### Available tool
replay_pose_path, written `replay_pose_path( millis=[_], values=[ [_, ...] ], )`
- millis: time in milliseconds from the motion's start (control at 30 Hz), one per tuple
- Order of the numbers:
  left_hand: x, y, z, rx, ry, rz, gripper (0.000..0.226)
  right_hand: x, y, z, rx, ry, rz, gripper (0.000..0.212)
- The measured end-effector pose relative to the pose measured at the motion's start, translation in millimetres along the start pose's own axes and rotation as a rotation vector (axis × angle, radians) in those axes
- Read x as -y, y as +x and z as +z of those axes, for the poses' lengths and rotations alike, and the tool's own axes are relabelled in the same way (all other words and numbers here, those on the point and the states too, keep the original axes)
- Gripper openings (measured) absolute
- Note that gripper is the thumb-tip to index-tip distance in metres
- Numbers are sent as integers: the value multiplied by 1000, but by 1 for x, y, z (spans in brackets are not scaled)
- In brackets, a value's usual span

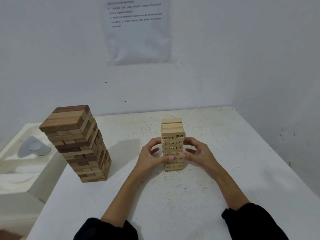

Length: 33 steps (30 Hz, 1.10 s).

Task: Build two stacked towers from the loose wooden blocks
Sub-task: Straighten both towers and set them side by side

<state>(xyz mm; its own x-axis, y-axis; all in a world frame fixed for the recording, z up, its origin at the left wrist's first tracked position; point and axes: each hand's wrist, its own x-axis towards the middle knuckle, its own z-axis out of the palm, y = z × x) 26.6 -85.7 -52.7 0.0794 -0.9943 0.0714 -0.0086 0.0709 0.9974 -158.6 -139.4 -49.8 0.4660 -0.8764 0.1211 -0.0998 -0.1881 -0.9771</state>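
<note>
pale numbered tower (172, 143), slightly uneven

The big tower (78, 144) is made of dark and light brown wooden blocks, laid crosswise, row on row. It stands upright on the left side of the white table (233, 153). The small tower (172, 134) is pale wood with black numbers on the block ends. It stands mid-table, well apart from the big one. The left hand (152, 154) and right hand (198, 153) hold its sides, thumbs on its front.
</note>
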Motion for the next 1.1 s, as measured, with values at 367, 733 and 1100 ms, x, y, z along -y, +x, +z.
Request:
replay_pose_path(
  millis=[367, 733, 1100],
  values=[
    [-3, -3, 3, 124, -81, 11, 75, -2, 0, -1, 73, -81, 38, 82],
    [-11, -4, 8, 65, -89, 13, 69, -2, -1, 3, 21, -89, 32, 80],
    [-11, -4, 4, 63, -105, 48, 65, 4, 0, 2, -22, -36, 8, 72]
  ],
)
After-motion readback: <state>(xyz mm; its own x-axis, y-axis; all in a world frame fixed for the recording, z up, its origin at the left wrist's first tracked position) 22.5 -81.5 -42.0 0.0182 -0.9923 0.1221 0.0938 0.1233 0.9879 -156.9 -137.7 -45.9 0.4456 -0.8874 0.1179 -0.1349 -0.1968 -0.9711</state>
